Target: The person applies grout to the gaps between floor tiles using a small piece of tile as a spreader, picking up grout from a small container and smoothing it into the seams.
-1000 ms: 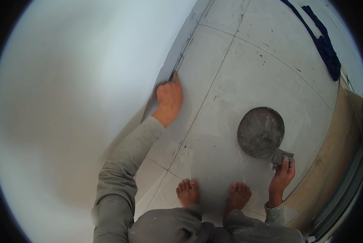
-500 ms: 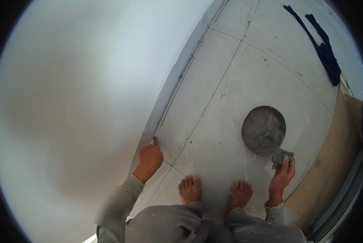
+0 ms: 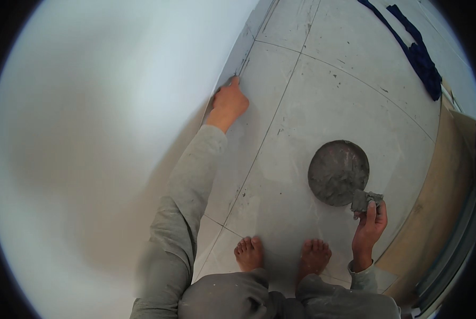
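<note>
My left hand (image 3: pixel 229 105) reaches forward along the base of the white wall. Its index finger is stretched out to the dark joint where the grey skirting (image 3: pixel 238 57) meets the floor tiles, and its other fingers are curled in with nothing visible in them. On the right, my right hand (image 3: pixel 370 227) grips a small flat, squarish piece coated in grey mortar (image 3: pixel 361 201) between thumb and fingers; the coating hides what it is. This piece is held at the near edge of a round shallow pan (image 3: pixel 311 173) with wet grey mortar (image 3: pixel 344 183) inside.
White wall (image 3: pixel 100 133) fills the left side. Dark crumbs and smears dot the large pale floor tiles (image 3: pixel 280 175). A dark blue cloth strip (image 3: pixel 425 64) lies at the far right, near a tan wooden board (image 3: pixel 440 186). My bare feet (image 3: pixel 248 254) stand close by.
My left hand has slid forward along the skirting joint, with its arm now stretched out. My right hand still holds the mortar-coated piece by the pan. The view has shifted slightly.
</note>
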`<state>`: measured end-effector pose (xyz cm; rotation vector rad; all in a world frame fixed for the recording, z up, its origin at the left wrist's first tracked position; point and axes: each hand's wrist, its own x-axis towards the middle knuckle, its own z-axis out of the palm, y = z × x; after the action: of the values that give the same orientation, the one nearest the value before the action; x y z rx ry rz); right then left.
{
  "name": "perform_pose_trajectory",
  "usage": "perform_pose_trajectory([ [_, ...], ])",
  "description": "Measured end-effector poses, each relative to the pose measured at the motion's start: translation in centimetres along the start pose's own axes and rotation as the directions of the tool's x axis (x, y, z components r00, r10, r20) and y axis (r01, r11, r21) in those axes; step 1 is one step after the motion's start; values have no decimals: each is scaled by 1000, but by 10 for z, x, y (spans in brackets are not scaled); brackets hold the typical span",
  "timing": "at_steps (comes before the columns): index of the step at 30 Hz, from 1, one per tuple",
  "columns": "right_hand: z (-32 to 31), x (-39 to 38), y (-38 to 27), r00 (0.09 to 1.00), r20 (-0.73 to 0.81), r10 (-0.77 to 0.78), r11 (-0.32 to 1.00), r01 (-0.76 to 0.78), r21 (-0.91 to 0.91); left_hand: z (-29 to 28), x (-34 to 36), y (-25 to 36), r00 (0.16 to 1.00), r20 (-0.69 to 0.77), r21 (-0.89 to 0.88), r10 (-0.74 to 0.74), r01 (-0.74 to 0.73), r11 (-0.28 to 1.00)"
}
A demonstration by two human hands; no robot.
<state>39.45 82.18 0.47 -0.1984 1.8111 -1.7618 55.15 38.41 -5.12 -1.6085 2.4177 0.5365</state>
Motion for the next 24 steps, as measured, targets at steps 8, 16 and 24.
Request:
perform_pose_trajectory([
  [8,-7,10,-10,998,67,10,999,-13,38,25,-119,-50,990,17,-37,-141,141,989],
  [16,164,85,-35,803,596,-2,945,196,-262,31,-241,-118,958,80,-49,-275,279,959],
  [24,336,197,31,607,647,-462,489,783,-385,52,-307,-135,896,167,39,-411,411,911],
])
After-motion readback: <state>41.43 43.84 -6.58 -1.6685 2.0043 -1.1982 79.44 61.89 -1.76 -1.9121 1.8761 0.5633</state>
